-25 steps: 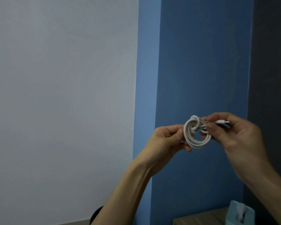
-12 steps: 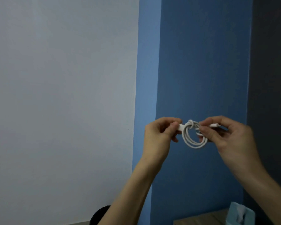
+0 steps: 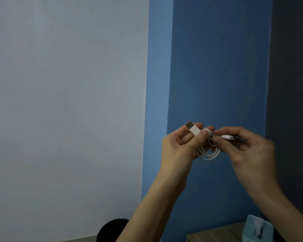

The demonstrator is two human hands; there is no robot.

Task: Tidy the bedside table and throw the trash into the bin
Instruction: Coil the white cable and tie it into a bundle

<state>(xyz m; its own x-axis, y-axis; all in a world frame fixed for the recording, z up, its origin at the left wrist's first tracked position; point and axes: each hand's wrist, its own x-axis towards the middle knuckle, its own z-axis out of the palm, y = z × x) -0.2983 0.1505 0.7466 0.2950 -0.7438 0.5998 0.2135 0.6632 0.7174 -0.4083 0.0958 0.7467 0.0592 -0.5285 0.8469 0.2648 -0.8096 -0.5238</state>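
A coiled white charging cable [image 3: 208, 154] hangs between both hands, held up in front of the blue wall. My left hand [image 3: 178, 147] pinches the end with the USB plug [image 3: 193, 129], which points up and left. My right hand [image 3: 243, 147] pinches the other end, whose small plug sticks out to the right between the fingers. The loops dangle below the fingertips. Only a corner of the wooden bedside table [image 3: 215, 233] shows at the bottom right. No bin is in view.
A light blue tissue box [image 3: 257, 229] stands on the bedside table at the bottom right. A black rounded object [image 3: 110, 229] sits at the bottom edge left of my left forearm. A white wall fills the left half, a dark panel the far right.
My left hand turned and shifted its grip from the coil to the USB plug end, now pointing up-left. The coil has tightened and dropped slightly between the hands.
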